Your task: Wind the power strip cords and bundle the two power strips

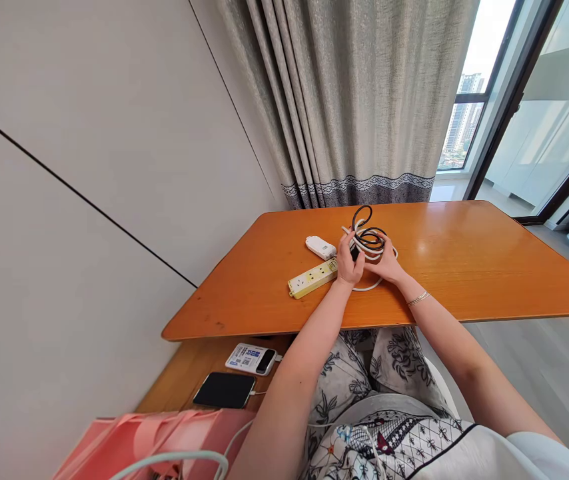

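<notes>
Both my hands meet over a bundle of black and white cables [367,237] on the orange wooden table [464,267]. My left hand [348,261] is closed around a small dark plug end of the bundle. Across from it, my right hand [386,264] has its fingers curled on the coiled cables. A yellowish power strip [310,279] lies just left of my left hand, its white cord running under my hands. A small white device [320,247] rests behind the strip.
A lower wooden bench [189,373] at the left carries a black phone [225,390] and a white power bank [251,359]. A pink bag [164,443] sits at the bottom left. Grey curtains [354,100] hang behind the table; a wall stands close on the left.
</notes>
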{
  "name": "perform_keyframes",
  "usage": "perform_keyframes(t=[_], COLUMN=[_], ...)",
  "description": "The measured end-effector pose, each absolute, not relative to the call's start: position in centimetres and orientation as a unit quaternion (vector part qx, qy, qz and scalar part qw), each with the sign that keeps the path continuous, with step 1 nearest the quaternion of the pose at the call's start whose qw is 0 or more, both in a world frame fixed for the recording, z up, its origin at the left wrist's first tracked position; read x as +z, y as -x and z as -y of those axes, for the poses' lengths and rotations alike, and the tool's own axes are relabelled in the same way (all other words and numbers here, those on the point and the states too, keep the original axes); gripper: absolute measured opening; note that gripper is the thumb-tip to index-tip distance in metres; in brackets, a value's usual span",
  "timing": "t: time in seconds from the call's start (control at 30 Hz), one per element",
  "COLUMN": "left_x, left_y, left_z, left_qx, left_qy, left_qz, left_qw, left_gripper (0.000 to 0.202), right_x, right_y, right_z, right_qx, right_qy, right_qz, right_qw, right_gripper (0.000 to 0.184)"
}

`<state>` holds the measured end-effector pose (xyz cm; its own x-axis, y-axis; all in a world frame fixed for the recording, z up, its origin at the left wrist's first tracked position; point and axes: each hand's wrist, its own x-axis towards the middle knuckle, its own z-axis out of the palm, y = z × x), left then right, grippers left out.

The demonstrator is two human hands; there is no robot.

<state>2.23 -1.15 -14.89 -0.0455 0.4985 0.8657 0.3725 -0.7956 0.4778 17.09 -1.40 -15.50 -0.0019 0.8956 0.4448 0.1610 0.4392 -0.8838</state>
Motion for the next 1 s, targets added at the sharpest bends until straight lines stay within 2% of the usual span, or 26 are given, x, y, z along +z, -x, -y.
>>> perform_keyframes(t=[0.07, 0.17, 0.23, 0.3, 0.4, 0.57, 0.73, 0.87, 1.0], left_x=[-14.7, -14.3, -14.2, -14.3, -14.5, -14.4, -13.9, -13.7, -13.6], left_y=[-2.4, -2.7, -2.9, -2.9, -2.4, -1.0, -0.5, -0.6, -0.8], left_z=[1.5, 2.0, 2.2, 2.2, 2.0, 0.8, 0.4, 0.7, 1.0], left_qx=[0.621, 0.576, 0.567, 0.580, 0.623, 0.663, 0.577, 0.494, 0.448], left_qy=[-0.725, -0.768, -0.773, -0.761, -0.709, -0.619, -0.654, -0.713, -0.739], left_qz=[-0.295, -0.280, -0.282, -0.285, -0.306, -0.401, -0.476, -0.485, -0.474], left_qw=[0.030, 0.024, 0.036, 0.064, 0.120, 0.128, 0.117, 0.114, 0.168], left_gripper=[0.058, 0.057, 0.056, 0.054, 0.040, 0.024, 0.014, 0.012, 0.016], right_x=[-15.6, -15.5, -15.4, -15.4, -15.5, -14.8, -13.7, -13.0, -12.6], right_y=[-17.3, -17.8, -18.1, -18.1, -18.2, -18.7, -19.4, -20.0, -20.8], right_z=[1.2, 0.7, 0.4, 0.2, -0.2, -0.5, -0.4, -0.2, 0.1], right_qx=[0.257, 0.268, 0.294, 0.317, 0.357, 0.443, 0.565, 0.602, 0.668], right_qy=[0.463, 0.496, 0.496, 0.496, 0.502, 0.488, 0.395, 0.352, 0.276], right_qz=[0.617, 0.545, 0.502, 0.476, 0.435, 0.315, 0.148, 0.138, 0.130], right_qw=[0.582, 0.620, 0.645, 0.654, 0.657, 0.683, 0.709, 0.703, 0.678], right_gripper=[0.079, 0.046, 0.033, 0.027, 0.028, 0.047, 0.050, 0.054, 0.051])
